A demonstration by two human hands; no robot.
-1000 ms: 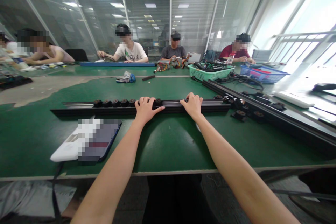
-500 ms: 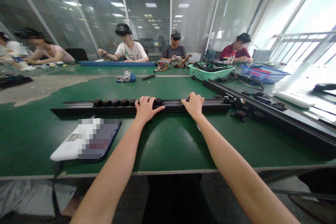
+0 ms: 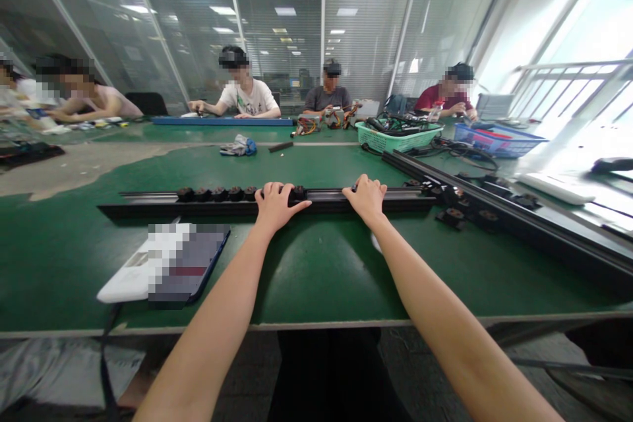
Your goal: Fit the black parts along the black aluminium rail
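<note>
A long black rail lies crosswise on the green table, with several black round parts in a row along its left half. My left hand rests over the middle of the rail, fingers curled over its far side among the black parts and thumb stretched to the right. Further right, my right hand grips at the rail with fingers bent and thumb pressed in; a small dark piece shows at its fingertips, too small to name. More black parts lie at the rail's right end.
Another long black rail slants across the right side. A white device and a phone lie front left. Further back are a green basket, a blue basket, a glove and a blue bar. Several people sit beyond.
Both hands stay in the same place on the rail. The view has shifted very slightly. Across the table, a person's hand at the left has moved a little.
</note>
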